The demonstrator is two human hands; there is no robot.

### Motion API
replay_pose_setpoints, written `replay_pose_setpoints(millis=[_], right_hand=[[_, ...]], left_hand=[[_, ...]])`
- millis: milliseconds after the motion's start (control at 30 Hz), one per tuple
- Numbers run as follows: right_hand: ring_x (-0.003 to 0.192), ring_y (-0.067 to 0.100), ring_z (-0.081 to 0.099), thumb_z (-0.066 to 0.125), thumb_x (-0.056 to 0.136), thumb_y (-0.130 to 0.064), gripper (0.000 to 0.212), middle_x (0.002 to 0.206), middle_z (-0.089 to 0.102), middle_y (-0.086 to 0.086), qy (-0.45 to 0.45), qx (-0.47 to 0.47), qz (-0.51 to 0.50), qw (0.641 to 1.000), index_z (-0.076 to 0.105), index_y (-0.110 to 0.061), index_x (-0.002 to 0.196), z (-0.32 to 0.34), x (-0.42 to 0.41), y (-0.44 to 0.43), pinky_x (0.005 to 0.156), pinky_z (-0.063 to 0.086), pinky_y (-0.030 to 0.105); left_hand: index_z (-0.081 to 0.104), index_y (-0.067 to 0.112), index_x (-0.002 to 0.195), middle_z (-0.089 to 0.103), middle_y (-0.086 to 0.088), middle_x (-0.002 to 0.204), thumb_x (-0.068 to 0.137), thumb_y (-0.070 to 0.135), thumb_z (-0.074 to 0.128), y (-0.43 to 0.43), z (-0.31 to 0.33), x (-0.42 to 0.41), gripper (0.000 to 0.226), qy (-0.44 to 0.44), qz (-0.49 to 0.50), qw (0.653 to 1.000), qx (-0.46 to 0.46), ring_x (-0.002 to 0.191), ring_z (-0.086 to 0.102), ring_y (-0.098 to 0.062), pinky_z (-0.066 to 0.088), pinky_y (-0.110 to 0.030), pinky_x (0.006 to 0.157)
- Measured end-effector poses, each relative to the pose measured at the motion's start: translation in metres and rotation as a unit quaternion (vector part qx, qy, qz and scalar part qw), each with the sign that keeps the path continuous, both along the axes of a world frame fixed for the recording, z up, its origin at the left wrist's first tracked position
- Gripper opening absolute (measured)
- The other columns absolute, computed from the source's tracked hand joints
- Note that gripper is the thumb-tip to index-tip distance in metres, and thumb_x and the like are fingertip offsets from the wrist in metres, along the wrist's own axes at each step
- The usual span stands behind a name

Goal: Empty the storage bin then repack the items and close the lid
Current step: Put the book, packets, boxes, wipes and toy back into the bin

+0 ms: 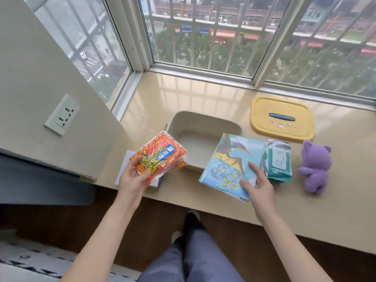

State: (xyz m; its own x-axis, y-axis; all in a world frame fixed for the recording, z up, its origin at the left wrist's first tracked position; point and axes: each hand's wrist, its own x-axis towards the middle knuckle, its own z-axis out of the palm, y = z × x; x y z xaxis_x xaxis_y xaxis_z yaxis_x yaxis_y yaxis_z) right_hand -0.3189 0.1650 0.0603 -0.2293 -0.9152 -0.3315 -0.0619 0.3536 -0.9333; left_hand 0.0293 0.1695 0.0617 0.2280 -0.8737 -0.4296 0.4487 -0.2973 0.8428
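Note:
The beige storage bin (205,121) stands open and empty on the window ledge. Its yellow lid (262,119) lies flat to the right, by the window. My left hand (133,178) holds a stack of orange-red packets (160,157) lifted just left of the bin. My right hand (257,183) rests with spread fingers on a stack of blue picture books (227,165) that leans over the bin's front right rim. A teal wet-wipes pack (277,161) and a purple plush toy (315,165) lie further right.
White papers or a box (124,165) lie under the raised packets at the ledge's left end. A wall with a power socket (62,115) closes off the left side. The window (203,37) runs along the back. The ledge's front edge is near my legs.

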Motion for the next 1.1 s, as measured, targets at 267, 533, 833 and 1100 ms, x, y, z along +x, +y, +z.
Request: replay_pose_setpoints(millis=[267, 533, 833, 1100], right_hand=[[0.118, 0.006, 0.059, 0.066, 0.087, -0.006, 0.055, 0.134, 0.058, -0.010, 0.012, 0.039, 0.064, 0.997, 0.057, -0.041, 0.129, -0.058, 0.033, -0.113, 0.096, 0.054, 0.038], [0.111, 0.006, 0.063, 0.066, 0.085, -0.005, 0.055, 0.129, 0.063, -0.008, 0.009, 0.076, 0.099, 0.992, 0.058, -0.038, 0.128, -0.135, 0.067, -0.162, 0.090, 0.056, 0.032], [0.109, 0.003, 0.060, 0.063, 0.086, 0.004, 0.054, 0.133, 0.057, 0.002, 0.030, 0.123, 0.167, 0.978, 0.054, -0.020, 0.134, -0.189, 0.098, -0.181, 0.082, 0.053, 0.017], [0.091, 0.017, 0.054, 0.060, 0.088, 0.002, 0.049, 0.123, 0.049, 0.002, 0.118, 0.196, 0.223, 0.948, 0.040, -0.016, 0.128, -0.218, 0.106, -0.186, 0.069, 0.043, 0.009]], left_hand=[[0.062, 0.025, 0.123, 0.061, -0.003, 0.128, 0.077, 0.008, 0.074, -0.076, -0.047, 0.010, 0.050, -0.018, 0.036, 0.999, 0.028, 0.114, 0.065, -0.026, 0.060, -0.035, 0.069], [0.062, 0.025, 0.123, 0.061, -0.005, 0.130, 0.077, 0.006, 0.073, -0.105, -0.100, 0.025, 0.051, -0.016, 0.064, 0.996, 0.055, 0.112, 0.065, -0.027, 0.061, -0.037, 0.071], [0.058, 0.024, 0.127, 0.059, -0.002, 0.134, 0.078, 0.012, 0.078, -0.087, -0.129, 0.040, 0.055, -0.019, 0.068, 0.995, 0.072, 0.119, 0.061, -0.026, 0.059, -0.038, 0.073], [0.058, 0.029, 0.126, 0.059, 0.002, 0.133, 0.068, 0.031, 0.088, -0.084, -0.133, 0.038, 0.066, -0.044, 0.061, 0.993, 0.090, 0.123, 0.059, -0.023, 0.058, -0.037, 0.076]])
